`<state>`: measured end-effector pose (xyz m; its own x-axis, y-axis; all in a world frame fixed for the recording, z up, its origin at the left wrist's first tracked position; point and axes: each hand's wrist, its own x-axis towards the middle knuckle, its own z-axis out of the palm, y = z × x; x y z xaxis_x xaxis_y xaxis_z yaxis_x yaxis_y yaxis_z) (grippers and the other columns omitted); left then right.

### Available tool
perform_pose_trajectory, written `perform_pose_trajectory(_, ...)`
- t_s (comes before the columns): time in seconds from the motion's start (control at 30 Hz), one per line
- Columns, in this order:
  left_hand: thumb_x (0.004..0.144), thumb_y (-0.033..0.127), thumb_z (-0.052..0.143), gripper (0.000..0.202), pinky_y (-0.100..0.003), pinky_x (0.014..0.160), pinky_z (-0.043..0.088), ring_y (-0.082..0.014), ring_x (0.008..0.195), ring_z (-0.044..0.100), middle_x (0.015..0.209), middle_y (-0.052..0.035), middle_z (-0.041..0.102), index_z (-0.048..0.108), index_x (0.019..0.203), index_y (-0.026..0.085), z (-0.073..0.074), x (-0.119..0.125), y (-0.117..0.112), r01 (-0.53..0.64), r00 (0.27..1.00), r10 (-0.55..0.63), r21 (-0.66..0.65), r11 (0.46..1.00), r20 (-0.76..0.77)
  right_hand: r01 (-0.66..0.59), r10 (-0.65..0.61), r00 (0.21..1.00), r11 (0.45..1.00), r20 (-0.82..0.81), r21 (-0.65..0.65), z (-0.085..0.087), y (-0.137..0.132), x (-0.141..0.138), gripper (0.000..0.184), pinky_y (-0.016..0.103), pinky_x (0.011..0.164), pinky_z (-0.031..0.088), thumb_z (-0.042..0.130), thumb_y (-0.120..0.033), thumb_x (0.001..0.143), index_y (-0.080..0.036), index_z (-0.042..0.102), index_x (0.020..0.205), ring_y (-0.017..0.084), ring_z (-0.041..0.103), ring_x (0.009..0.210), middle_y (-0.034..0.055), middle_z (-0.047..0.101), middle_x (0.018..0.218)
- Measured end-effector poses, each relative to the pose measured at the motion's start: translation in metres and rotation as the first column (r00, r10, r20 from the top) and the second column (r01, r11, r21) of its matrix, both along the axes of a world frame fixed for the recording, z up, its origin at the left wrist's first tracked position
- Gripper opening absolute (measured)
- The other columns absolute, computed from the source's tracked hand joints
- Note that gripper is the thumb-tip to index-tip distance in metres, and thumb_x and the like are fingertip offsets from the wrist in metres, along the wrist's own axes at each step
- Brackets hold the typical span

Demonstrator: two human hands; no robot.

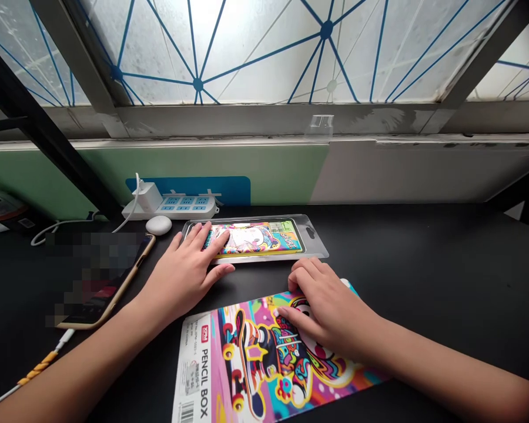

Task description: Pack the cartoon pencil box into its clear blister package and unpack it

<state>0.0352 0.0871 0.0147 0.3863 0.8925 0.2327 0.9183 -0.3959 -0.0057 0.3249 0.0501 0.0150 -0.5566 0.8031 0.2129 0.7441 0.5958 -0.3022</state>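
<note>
My left hand lies with fingers spread on the left end of a clear plastic blister pack. Inside the pack is a pencil box with a bright cartoon print, its left part covered by my fingers. Closer to me, a colourful printed card reading "PENCIL BOX" lies at a slant on the desk, with a skateboard picture on it. My right hand holds the card's far edge, thumb on top and fingers curled over the edge. The fingertips' undersides are hidden.
A phone with a charging cable lies at the left, its screen partly blurred out. Behind it are a round white object and a white power strip with a plugged-in charger. The black desk meets a wall under a window.
</note>
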Motion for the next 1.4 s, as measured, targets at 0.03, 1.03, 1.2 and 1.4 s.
perform_pose_trajectory(0.03, 0.101, 0.065, 0.035, 0.065, -0.062, 0.116, 0.033, -0.0398, 0.151, 0.033, 0.164, -0.0149, 0.038, 0.041, 0.157, 0.031, 0.0, -0.001, 0.001, -0.001, 1.0, 0.001, -0.007, 1.0, 0.018, 0.012, -0.012, 1.0, 1.0, -0.022, -0.004, 0.002, -0.001, 0.001, 0.024, 0.037, 0.069, 0.047, 0.057, -0.044, 0.095, -0.023, 0.051, 0.086, 0.023, 0.055, 0.078, 0.0069, 0.062, 0.088)
perform_pose_trajectory(1.03, 0.107, 0.039, 0.033, 0.044, -0.064, 0.112, 0.037, -0.0369, 0.148, 0.039, 0.16, -0.0182, 0.042, 0.054, 0.143, 0.024, 0.008, -0.011, 0.002, 0.265, 0.964, -0.266, -0.038, 0.964, -0.026, 0.239, -0.299, 0.954, 0.827, -0.038, -0.508, 0.019, 0.091, 0.108, 0.051, 0.028, 0.052, 0.034, 0.062, -0.073, 0.081, -0.023, 0.066, 0.073, 0.016, 0.051, 0.06, -0.0006, 0.061, 0.067)
perform_pose_trajectory(1.2, 0.107, 0.045, 0.034, 0.049, -0.064, 0.119, 0.029, -0.0351, 0.152, 0.032, 0.166, -0.011, 0.033, 0.046, 0.152, 0.03, 0.012, -0.02, -0.001, 0.297, 0.953, -0.301, -0.089, 0.951, -0.025, 0.318, -0.349, 0.936, 0.77, 0.052, -0.553, 0.023, 0.098, 0.13, 0.053, 0.028, 0.05, 0.032, 0.066, -0.076, 0.077, -0.023, 0.066, 0.072, 0.015, 0.049, 0.057, -0.0017, 0.058, 0.063)
perform_pose_trajectory(1.4, 0.101, 0.06, 0.045, 0.065, -0.064, 0.122, 0.022, -0.0343, 0.155, 0.026, 0.169, -0.0072, 0.024, 0.035, 0.159, 0.032, 0.014, -0.028, -0.002, 0.3, 0.951, -0.307, -0.151, 0.942, -0.025, 0.328, -0.358, 0.932, 0.786, 0.046, -0.524, 0.023, 0.095, 0.128, 0.051, 0.028, 0.052, 0.035, 0.067, -0.075, 0.076, -0.024, 0.07, 0.077, 0.017, 0.054, 0.062, 0.0, 0.064, 0.07)
